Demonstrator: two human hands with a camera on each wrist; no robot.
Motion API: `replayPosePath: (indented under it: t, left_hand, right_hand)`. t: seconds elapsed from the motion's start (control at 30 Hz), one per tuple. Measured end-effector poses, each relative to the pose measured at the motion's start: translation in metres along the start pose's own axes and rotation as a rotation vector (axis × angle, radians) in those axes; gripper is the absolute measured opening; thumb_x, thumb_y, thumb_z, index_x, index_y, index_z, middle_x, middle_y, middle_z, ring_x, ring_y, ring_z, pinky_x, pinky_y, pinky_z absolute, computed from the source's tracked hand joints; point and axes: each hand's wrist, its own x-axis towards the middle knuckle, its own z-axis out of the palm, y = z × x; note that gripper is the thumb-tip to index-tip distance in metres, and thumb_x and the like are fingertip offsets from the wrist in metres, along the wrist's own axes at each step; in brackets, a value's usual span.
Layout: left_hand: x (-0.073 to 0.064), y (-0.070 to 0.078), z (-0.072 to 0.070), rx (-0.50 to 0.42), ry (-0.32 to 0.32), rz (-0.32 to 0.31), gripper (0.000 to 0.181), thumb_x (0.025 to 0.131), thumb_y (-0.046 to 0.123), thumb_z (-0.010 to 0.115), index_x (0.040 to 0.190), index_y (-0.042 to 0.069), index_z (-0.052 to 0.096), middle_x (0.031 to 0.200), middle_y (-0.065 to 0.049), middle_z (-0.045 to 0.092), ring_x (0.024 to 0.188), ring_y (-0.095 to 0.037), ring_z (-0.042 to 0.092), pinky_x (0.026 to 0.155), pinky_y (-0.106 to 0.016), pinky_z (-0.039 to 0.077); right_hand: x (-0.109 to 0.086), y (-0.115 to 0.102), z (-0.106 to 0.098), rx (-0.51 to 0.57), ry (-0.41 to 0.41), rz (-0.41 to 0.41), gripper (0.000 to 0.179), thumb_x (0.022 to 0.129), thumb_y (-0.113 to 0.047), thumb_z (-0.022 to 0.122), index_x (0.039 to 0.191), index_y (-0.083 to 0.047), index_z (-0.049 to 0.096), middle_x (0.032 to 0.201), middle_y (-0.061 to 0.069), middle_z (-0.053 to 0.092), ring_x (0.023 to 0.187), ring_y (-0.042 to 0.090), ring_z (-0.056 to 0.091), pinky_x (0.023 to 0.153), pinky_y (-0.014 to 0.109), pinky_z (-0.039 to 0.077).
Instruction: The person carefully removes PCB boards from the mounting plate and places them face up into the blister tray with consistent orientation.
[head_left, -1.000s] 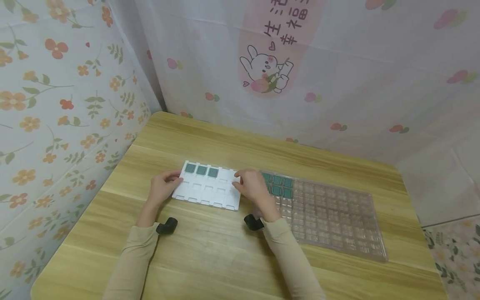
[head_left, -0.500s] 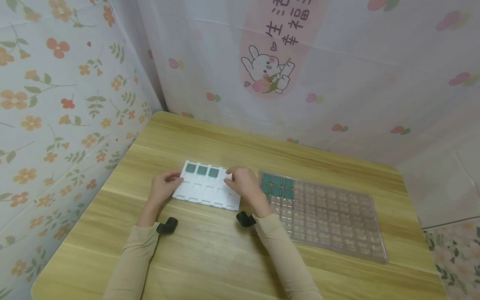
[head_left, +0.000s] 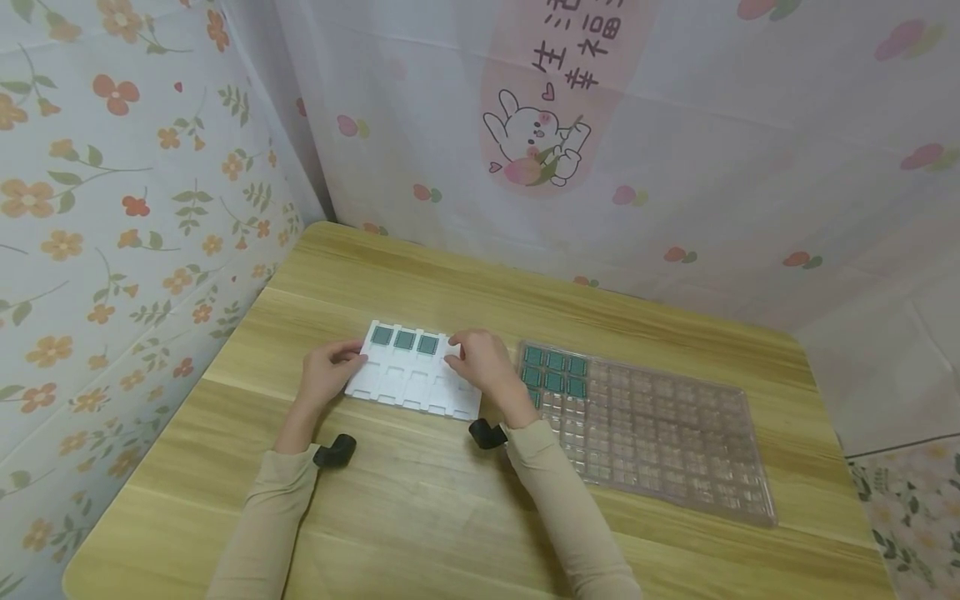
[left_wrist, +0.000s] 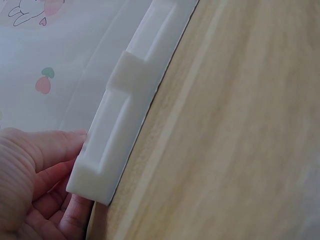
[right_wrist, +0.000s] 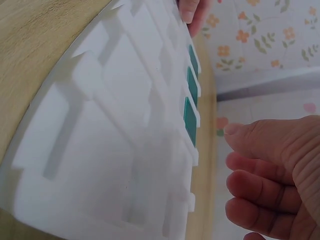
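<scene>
A white plastic tray (head_left: 405, 379) with shallow pockets lies on the table. Three green square chips (head_left: 404, 340) fill pockets along its far row, starting from the left. My left hand (head_left: 324, 373) grips the tray's left edge; the left wrist view has the thumb against the side and the fingers curled near the corner (left_wrist: 90, 187). Over the tray's far right part hovers my right hand (head_left: 483, 362), its thumb and fingers bent with a gap between them. In the right wrist view nothing shows between the thumb (right_wrist: 240, 136) and the fingers.
A large clear blister tray (head_left: 667, 433) sits to the right of the white one, with several green chips (head_left: 553, 381) in its far left pockets. Curtains (head_left: 660, 150) hang behind and at the left of the wooden table (head_left: 405, 508).
My right hand has shifted left, from the white tray's right edge to above its far row, uncovering more chips in the clear tray. The left hand has stayed put.
</scene>
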Motion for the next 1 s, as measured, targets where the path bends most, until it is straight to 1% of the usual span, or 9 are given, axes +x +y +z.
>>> replayPosePath:
  t: [0.23,0.5,0.77,0.9,1.0]
  left_hand:
    - [0.0,-0.001,0.001,0.0,0.005,-0.001,0.029,0.085,0.006,0.065,0.112,-0.006,0.064,0.098,-0.021,0.066,0.091,-0.028,0.061,0.072,-0.014,0.041]
    - [0.001,-0.001,0.002,-0.023,0.004,-0.002,0.029,0.085,0.006,0.066,0.112,-0.006,0.064,0.098,-0.022,0.066,0.09,-0.027,0.06,0.07,-0.012,0.042]
    - [0.0,0.002,0.0,-0.013,-0.002,-0.009,0.03,0.085,0.006,0.065,0.113,-0.007,0.063,0.097,-0.023,0.066,0.09,-0.029,0.06,0.07,-0.012,0.042]
    - [0.0,0.002,0.0,-0.005,0.004,0.0,0.03,0.085,0.006,0.065,0.112,-0.007,0.064,0.096,-0.023,0.066,0.089,-0.028,0.06,0.069,-0.012,0.041]
    - [0.0,0.001,0.0,-0.001,0.006,0.006,0.029,0.085,0.006,0.065,0.111,-0.007,0.064,0.095,-0.022,0.066,0.088,-0.027,0.06,0.069,-0.012,0.041]
  right_hand:
    - [0.006,-0.001,0.005,0.009,-0.017,-0.012,0.025,0.085,-0.019,0.068,0.104,-0.003,0.069,0.068,0.002,0.06,0.058,0.01,0.049,0.055,0.022,0.04]
    - [0.01,0.0,0.012,0.038,-0.014,-0.019,0.026,0.084,-0.018,0.069,0.105,-0.002,0.069,0.068,0.002,0.062,0.058,0.01,0.05,0.055,0.022,0.041]
    - [0.016,-0.003,0.016,0.062,-0.051,0.007,0.03,0.085,-0.019,0.068,0.11,-0.002,0.067,0.071,0.003,0.063,0.061,0.011,0.052,0.055,0.022,0.041]
    - [0.019,-0.006,0.019,0.067,-0.059,0.03,0.032,0.085,-0.018,0.069,0.112,-0.002,0.066,0.074,0.004,0.065,0.062,0.01,0.054,0.054,0.021,0.041]
    - [0.021,-0.007,0.022,0.054,-0.062,0.047,0.033,0.085,-0.019,0.068,0.113,-0.002,0.066,0.08,0.005,0.067,0.062,0.01,0.053,0.056,0.021,0.042]
